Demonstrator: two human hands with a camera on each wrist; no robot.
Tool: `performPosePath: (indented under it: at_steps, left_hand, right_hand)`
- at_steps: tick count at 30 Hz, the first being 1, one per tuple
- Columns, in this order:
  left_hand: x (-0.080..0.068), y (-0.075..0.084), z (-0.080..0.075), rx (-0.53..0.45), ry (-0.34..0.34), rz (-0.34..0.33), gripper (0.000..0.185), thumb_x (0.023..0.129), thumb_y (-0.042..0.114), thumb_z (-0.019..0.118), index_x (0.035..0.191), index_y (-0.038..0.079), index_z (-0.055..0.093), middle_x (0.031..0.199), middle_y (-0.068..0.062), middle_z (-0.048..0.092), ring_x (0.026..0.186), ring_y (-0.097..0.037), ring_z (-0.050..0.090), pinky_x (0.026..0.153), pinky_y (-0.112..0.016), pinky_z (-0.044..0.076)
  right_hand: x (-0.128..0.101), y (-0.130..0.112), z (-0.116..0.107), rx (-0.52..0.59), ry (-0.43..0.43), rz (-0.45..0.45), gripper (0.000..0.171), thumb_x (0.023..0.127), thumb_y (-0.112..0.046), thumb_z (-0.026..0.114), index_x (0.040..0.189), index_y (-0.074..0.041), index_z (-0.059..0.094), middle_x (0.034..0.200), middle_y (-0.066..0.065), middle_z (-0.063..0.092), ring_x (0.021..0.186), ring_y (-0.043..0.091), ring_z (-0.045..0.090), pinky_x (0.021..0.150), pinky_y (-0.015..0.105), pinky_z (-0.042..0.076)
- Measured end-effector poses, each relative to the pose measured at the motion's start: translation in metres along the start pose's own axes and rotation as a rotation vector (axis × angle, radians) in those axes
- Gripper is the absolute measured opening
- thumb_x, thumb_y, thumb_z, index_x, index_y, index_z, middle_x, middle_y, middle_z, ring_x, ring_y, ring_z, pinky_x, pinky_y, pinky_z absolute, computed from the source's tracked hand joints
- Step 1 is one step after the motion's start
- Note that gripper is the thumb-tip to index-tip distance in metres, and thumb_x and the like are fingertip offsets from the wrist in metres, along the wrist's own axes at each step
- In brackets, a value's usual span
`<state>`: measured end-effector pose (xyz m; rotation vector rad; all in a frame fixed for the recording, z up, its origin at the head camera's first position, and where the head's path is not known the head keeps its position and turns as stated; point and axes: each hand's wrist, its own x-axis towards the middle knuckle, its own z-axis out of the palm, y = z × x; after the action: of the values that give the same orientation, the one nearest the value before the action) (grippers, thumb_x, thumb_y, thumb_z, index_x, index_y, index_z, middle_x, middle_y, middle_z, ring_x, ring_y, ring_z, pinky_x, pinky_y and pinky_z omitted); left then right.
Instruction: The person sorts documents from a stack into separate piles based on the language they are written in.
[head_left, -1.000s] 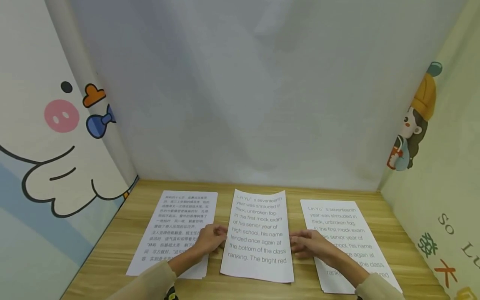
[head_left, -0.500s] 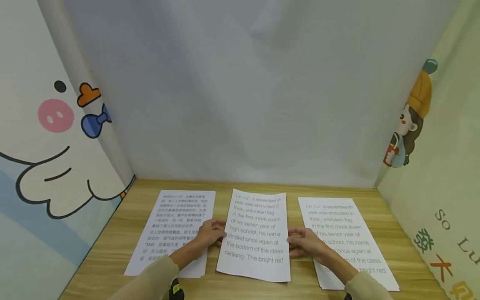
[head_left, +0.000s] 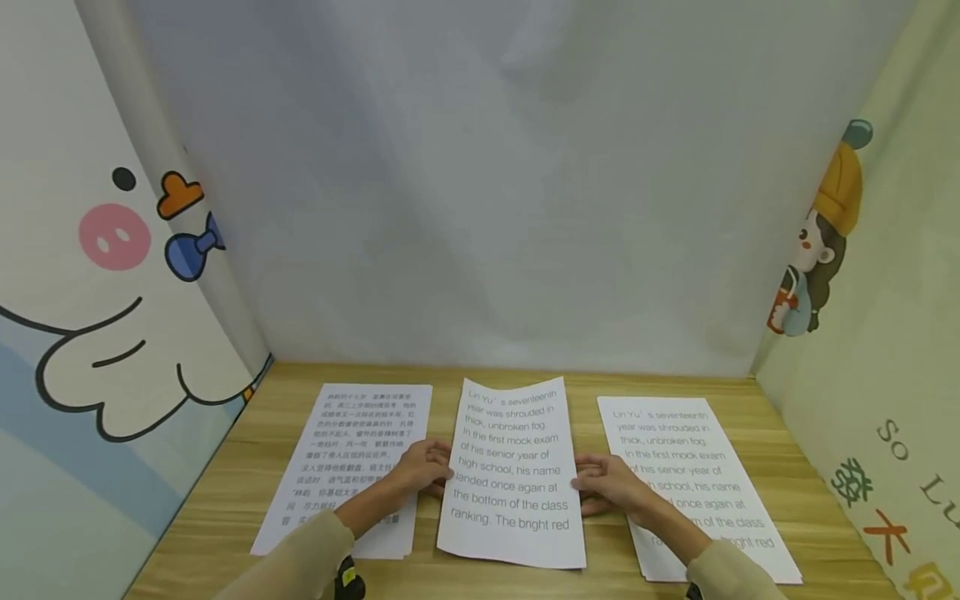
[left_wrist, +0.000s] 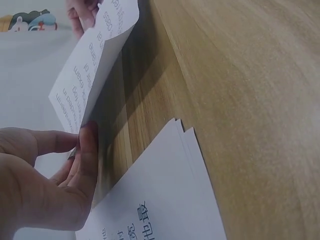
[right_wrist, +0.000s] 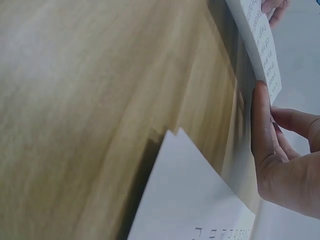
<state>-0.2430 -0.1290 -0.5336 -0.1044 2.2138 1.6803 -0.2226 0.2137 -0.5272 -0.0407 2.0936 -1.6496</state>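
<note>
1. The table (head_left: 247,467) is light wood-grain, smooth with a soft sheen.
2. The middle sheet (head_left: 513,475) is thin matt white paper, printed in grey, and it bows.
3. The left stack (head_left: 352,433) and right stack (head_left: 675,450) are the same matt paper.
4. The back wall (head_left: 480,192) looks matt, like cloth.

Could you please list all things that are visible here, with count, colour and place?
held sheet: one, white with English print, middle of the table, lifted off it, gripped at both side edges.
left paper stack: one, white with Chinese print, flat on the table's left part.
right paper stack: one, white with English print, flat on the table's right part.
table: one, light wood grain.
back wall: one, plain grey-white.
side panels: two, cartoon prints, left and right.
sleeves: two, beige, bottom edge.
left hand: pinches the sheet's left edge.
right hand: holds the sheet's right edge.
</note>
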Motion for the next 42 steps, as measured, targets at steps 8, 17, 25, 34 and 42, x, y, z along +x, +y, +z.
performPosePath:
  at_steps: [8, 17, 25, 34, 42]
  left_hand:
    - [-0.003, 0.009, 0.001, 0.020, -0.002, 0.035, 0.046, 0.086, -0.005, 0.065, 0.130, -0.006, 0.054, 0.099, -0.014, 0.069, 0.074, -0.018, 0.067, 0.067, -0.032, 0.061]
    - [-0.005, 0.028, 0.004, 0.051, 0.003, 0.062, 0.045, 0.088, -0.003, 0.065, 0.132, -0.003, 0.055, 0.101, -0.014, 0.071, 0.077, -0.018, 0.070, 0.072, -0.034, 0.063]
    - [-0.003, 0.035, 0.018, 0.022, -0.037, 0.079, 0.045, 0.089, -0.004, 0.065, 0.133, -0.003, 0.054, 0.105, -0.017, 0.069, 0.080, -0.020, 0.071, 0.072, -0.034, 0.064]
    - [0.000, 0.041, 0.042, -0.014, -0.126, 0.121, 0.044, 0.089, -0.005, 0.063, 0.132, -0.004, 0.052, 0.099, -0.014, 0.066, 0.078, -0.018, 0.068, 0.073, -0.036, 0.064]
    - [0.005, 0.044, 0.075, -0.104, -0.159, 0.172, 0.041, 0.089, -0.007, 0.061, 0.129, -0.006, 0.052, 0.094, -0.012, 0.063, 0.075, -0.017, 0.065, 0.072, -0.035, 0.064]
  right_hand:
    - [-0.001, -0.006, -0.008, -0.041, 0.031, -0.029, 0.066, 0.096, -0.009, 0.068, 0.148, 0.016, 0.035, 0.123, 0.028, 0.066, 0.099, 0.025, 0.073, 0.079, 0.039, 0.065]
    - [-0.004, -0.014, -0.019, -0.052, 0.060, -0.018, 0.063, 0.097, -0.014, 0.068, 0.147, 0.013, 0.040, 0.122, 0.024, 0.066, 0.098, 0.021, 0.072, 0.083, 0.038, 0.064]
    - [-0.018, -0.014, -0.037, -0.057, 0.100, -0.009, 0.065, 0.097, -0.016, 0.068, 0.147, 0.013, 0.038, 0.122, 0.019, 0.066, 0.101, 0.019, 0.070, 0.086, 0.039, 0.064]
    - [-0.037, -0.003, -0.059, -0.069, 0.140, 0.010, 0.066, 0.098, -0.016, 0.067, 0.148, 0.014, 0.037, 0.121, 0.018, 0.069, 0.100, 0.019, 0.071, 0.083, 0.036, 0.064]
    - [-0.053, 0.003, -0.089, -0.059, 0.163, 0.033, 0.068, 0.099, -0.019, 0.067, 0.149, 0.014, 0.035, 0.114, 0.005, 0.070, 0.099, 0.014, 0.071, 0.084, 0.033, 0.063]
